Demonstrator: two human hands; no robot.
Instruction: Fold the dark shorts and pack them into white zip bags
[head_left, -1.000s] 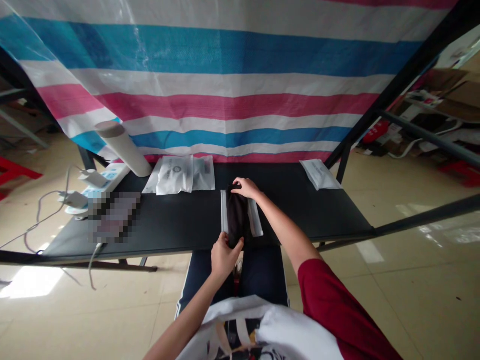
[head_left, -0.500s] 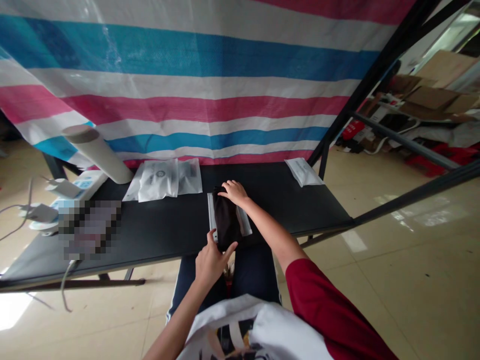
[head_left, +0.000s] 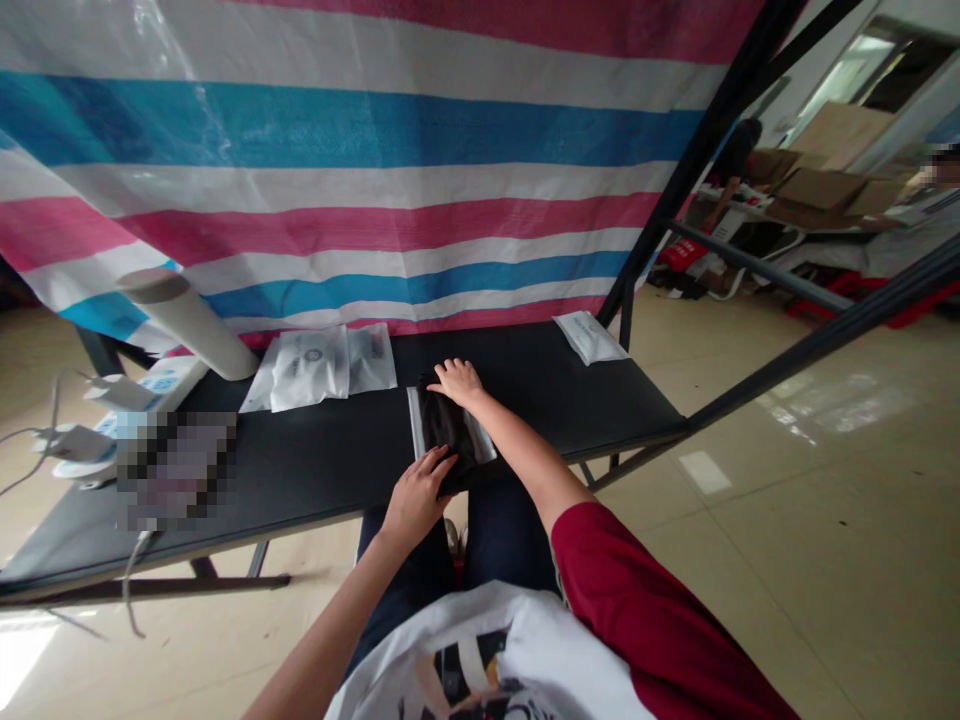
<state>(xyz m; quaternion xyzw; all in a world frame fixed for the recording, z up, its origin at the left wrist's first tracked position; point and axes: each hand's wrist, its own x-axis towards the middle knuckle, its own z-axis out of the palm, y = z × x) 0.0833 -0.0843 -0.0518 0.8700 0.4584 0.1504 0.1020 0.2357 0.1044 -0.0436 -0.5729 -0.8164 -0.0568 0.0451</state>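
Note:
A folded black cloth item [head_left: 442, 425] lies lengthwise on the black table; its exact kind does not show. Under it is a pale plastic bag [head_left: 415, 420], whose edges stick out on both sides. My right hand [head_left: 459, 383] rests over the far end of the cloth, fingers somewhat spread and bent. On the near end lies my left hand [head_left: 420, 492], its fingers stretched out flat across the fabric. Both hands touch the cloth from above.
Several frosted packets [head_left: 311, 368] lie at the back left, and another packet [head_left: 590, 337] at the back right. A pale bottle [head_left: 191, 325], a power strip [head_left: 169, 385] with chargers and a blurred-out object [head_left: 180, 470] occupy the left. Striped sheeting [head_left: 405, 220] hangs behind the table [head_left: 315, 470].
My left hand has moved from beside the near end of the cloth, thumb spread wide, onto it. My right hand stays at the far end. The camera view has shifted slightly.

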